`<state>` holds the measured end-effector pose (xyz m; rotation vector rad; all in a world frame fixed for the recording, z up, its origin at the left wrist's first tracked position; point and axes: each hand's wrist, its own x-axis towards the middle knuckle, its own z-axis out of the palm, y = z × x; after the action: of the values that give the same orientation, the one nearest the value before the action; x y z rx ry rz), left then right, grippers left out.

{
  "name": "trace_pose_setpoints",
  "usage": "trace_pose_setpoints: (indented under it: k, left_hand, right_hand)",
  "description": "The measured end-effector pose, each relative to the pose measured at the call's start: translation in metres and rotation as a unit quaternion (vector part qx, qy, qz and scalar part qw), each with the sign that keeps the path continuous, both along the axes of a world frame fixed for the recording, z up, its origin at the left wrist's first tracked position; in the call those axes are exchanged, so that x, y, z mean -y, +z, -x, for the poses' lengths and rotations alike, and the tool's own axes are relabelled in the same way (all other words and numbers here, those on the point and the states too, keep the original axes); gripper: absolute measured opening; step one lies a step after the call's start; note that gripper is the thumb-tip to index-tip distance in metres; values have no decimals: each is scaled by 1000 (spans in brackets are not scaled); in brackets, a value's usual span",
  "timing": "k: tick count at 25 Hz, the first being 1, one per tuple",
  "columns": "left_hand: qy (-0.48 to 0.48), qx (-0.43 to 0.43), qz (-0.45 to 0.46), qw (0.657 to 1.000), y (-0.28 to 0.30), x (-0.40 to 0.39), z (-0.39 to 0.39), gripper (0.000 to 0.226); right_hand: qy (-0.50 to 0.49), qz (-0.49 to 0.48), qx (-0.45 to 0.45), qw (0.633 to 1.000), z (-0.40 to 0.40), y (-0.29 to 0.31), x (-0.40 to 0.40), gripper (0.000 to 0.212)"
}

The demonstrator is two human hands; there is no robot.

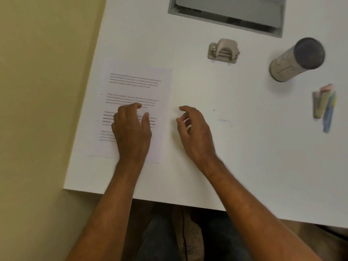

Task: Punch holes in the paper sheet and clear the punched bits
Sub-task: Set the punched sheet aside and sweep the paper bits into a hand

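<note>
A person's left hand (131, 130) presses flat, fingers spread, on the sheet (135, 95) near the desk's (244, 157) left edge, while the right hand (194, 129) hovers loosely curled and empty beside it, the punch (223, 51) well apart.

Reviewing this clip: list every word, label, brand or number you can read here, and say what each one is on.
No text here is legible.
Paper sheet: several blocks of printed lines, too blurred to read.
Hole punch: no brand or marking visible.
Cylindrical container: faint raised marks on its side, unreadable.
Highlighters: no readable print.
White desk: a faint blue smudge, not text.
</note>
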<state>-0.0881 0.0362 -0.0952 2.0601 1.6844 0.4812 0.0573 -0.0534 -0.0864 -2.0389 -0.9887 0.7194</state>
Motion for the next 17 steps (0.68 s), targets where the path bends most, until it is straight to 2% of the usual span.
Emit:
trace_pose_setpoints:
  k: [4, 7, 12, 15, 17]
  left_hand:
    - [-106, 15, -36, 994, -5, 62, -53, 31]
    - [-150, -4, -29, 988, -17, 99, -82, 42]
    - [-172, -64, 12, 983, -43, 129, -91, 62]
    - [-174, -106, 5, 979, -53, 135, -91, 64]
    - [-173, -123, -7, 977, -56, 135, -93, 64]
  right_hand:
    - [-13, -32, 89, 995, -46, -9, 51, 34]
    - [-27, -21, 143, 989, -95, -24, 92, 39]
    - [-20, 37, 199, 979, -174, -50, 123, 62]
    - [3, 103, 221, 970, -198, -62, 110, 77]
    - [22, 108, 244, 963, -203, -67, 97, 78]
